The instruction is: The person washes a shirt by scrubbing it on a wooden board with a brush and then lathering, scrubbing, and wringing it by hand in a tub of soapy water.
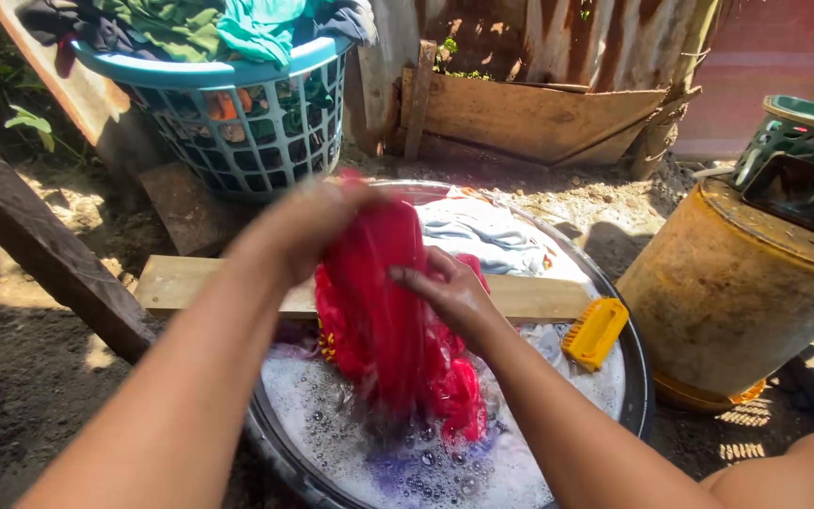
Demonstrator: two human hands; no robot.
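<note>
A wet red cloth (383, 311) hangs over the middle of a round basin (638, 377) of suds, its lower end in the foam. The left hand (308, 221), blurred, is closed on its top; the right hand (449, 292) grips its right side, fingers curled in. A plank (190, 283) lies across the basin behind the cloth, with a yellow brush (595, 332) at its right end. Pale laundry (482, 231) fills the far side. A blue basket (247, 123) of clothes stands far left, a rusty drum (727, 292) right.
</note>
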